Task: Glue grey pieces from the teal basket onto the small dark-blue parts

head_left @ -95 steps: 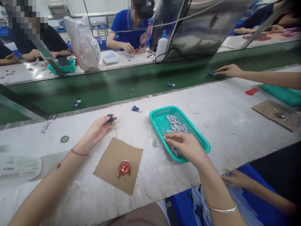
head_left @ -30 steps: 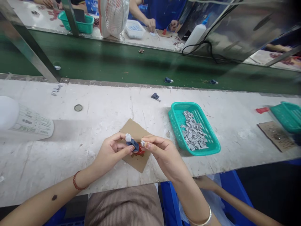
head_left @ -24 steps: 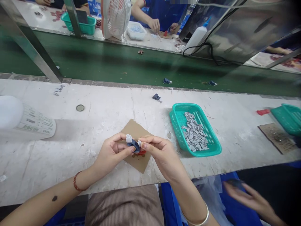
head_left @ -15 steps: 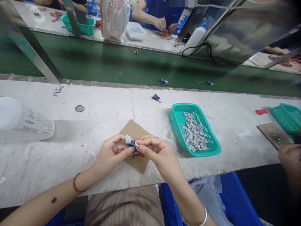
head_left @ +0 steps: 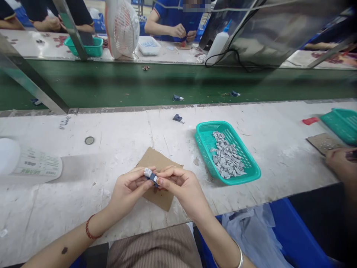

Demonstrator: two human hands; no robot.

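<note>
Navy-and-pale-grey small piece is pinched in the closed fingertips of left hand and right hand, above brown cardboard square, left of green perforated basket.

Head view: I look from the wearer's head, forward and down.
Hands: left hand and right hand lie close, below frame centre.
Counter: seen from its near edge, across to a person in blue opposite.
</note>
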